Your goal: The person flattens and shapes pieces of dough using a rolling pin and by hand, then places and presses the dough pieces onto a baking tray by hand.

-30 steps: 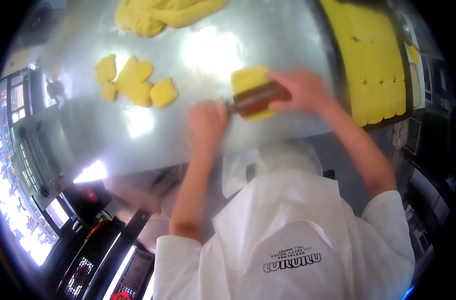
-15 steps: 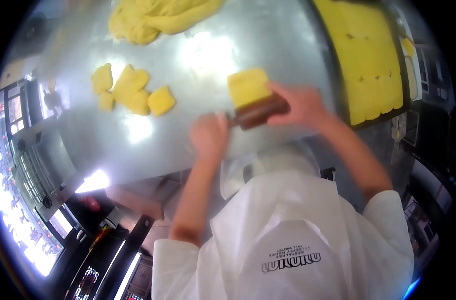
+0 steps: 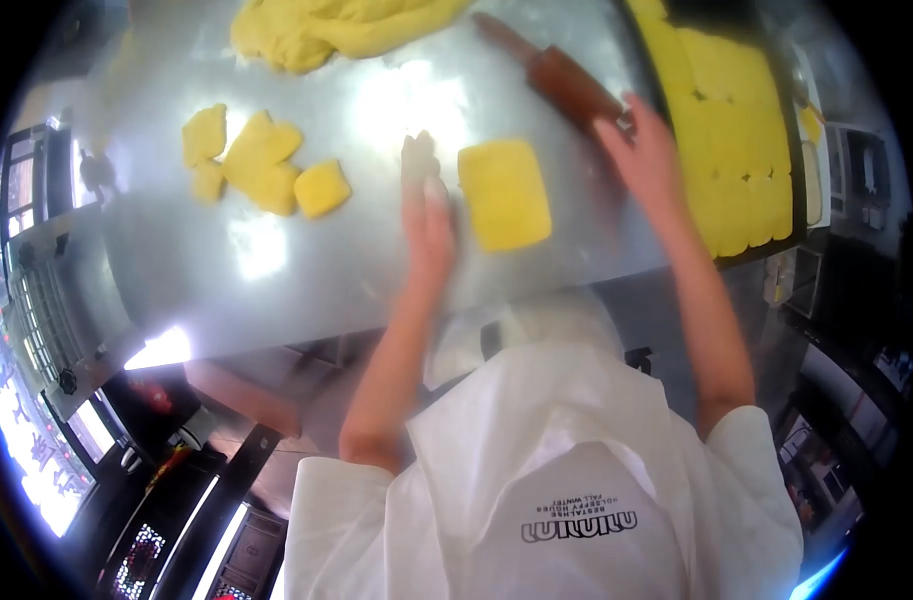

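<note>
A flat yellow dough piece (image 3: 507, 196), roughly rectangular, lies on the metal table (image 3: 357, 290). Just left of it is my left hand (image 3: 429, 205), fingers extended and holding nothing. My right hand (image 3: 645, 150) is at the near end of a brown rolling pin (image 3: 575, 88), thumb and fingers apart around its handle end. The pin lies diagonally, up and to the right of the dough, its far handle pointing up-left. Whether the right hand still touches the pin is hard to make out.
Several small dough pieces (image 3: 262, 165) lie on the left of the table. A large dough mass (image 3: 347, 30) sits at the far edge of view. On the right, a dark-edged tray holds rows of yellow dough sheets (image 3: 732, 140). The table's near edge runs before my body.
The rolling pin has gone from the dough's near edge to the upper right and turned diagonal. My left hand has left its handle and opened. The whole dough piece now shows.
</note>
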A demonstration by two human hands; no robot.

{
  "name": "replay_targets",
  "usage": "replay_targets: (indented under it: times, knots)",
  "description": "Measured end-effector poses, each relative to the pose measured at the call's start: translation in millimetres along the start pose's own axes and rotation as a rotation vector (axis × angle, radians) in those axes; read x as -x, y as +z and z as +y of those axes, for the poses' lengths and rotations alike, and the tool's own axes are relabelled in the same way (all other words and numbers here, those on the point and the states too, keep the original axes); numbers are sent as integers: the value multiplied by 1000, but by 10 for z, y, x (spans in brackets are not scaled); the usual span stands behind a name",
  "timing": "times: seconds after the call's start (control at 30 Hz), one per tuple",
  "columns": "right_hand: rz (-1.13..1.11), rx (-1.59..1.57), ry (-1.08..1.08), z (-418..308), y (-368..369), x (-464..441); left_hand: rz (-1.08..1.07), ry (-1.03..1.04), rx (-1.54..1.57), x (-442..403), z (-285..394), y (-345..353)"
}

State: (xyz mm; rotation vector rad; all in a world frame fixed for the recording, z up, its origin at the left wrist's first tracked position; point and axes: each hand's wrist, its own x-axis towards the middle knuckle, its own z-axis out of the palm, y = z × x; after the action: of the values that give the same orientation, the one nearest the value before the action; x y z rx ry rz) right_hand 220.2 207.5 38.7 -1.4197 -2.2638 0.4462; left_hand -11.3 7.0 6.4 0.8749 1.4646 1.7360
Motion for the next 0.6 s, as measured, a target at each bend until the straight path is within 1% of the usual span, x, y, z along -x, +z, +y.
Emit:
replay_targets:
  times: [0.1, 0.13, 0.17, 0.23, 0.33, 0.37, 0.43, 0.53, 0.6]
  knots:
    - [-78, -294, 93, -411, -188, 246, 62, 10, 164, 64, -95, 110]
    - [-242, -544, 205, -585, -161, 356, 75, 13, 197, 77, -121, 143]
    - [-568, -866, 495, -859, -230, 334, 84, 12, 221, 96, -144, 175]
    - [-694, -1318, 694, -1013, 130, 422, 95, -6, 247, 123, -119, 209]
    - [-675, -1318, 818, -1105, 451, 435, 110, -49, 283, 195, -103, 240]
    - [-706, -1336, 849, -1064, 505, 434, 120, -67, 297, 228, -94, 267]
    - [-753, -1374, 893, -1020, 533, 354, 142, -86, 333, 271, -60, 329]
    - [-767, -1434, 902, -1049, 431, 352, 155, -67, 372, 290, -41, 339]
    - [-755, -1626, 912, -996, 498, 373, 152, -55, 374, 294, -60, 304]
